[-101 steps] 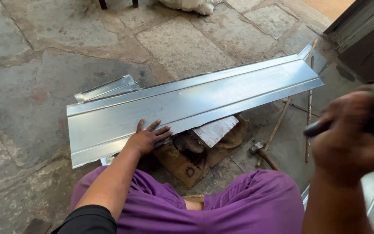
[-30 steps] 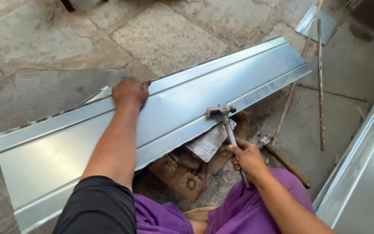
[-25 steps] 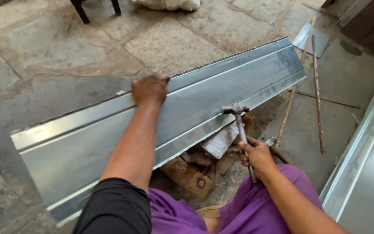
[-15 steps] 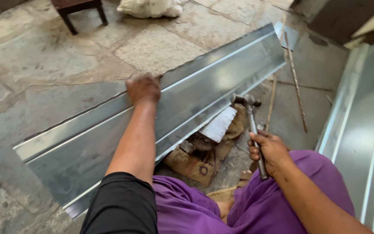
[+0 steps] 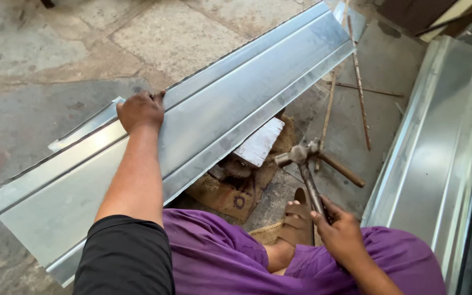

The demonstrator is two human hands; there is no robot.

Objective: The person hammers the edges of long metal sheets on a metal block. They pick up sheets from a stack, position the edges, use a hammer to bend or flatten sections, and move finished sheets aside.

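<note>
A long folded sheet of galvanised metal (image 5: 230, 98) lies slantwise across my lap and over the stone floor. My left hand (image 5: 141, 111) grips its far edge, fingers curled over the rim. My right hand (image 5: 341, 234) is closed around the handle of a metal hammer (image 5: 301, 161), whose head hangs just off the sheet's near edge, above a white block (image 5: 259, 142) resting on a sack-covered support (image 5: 226, 188).
Another ribbed metal sheet (image 5: 438, 147) lies at the right. Thin rusty rods (image 5: 359, 82) and a wooden-handled tool (image 5: 341, 169) lie on the floor beyond the hammer. A small metal offcut (image 5: 83, 127) pokes out behind the sheet. My sandalled foot (image 5: 295, 226) is tucked in front.
My left hand moved from the sheet's near part to its far edge. The hammer struck the near fold and has now drawn back off it towards my lap.
</note>
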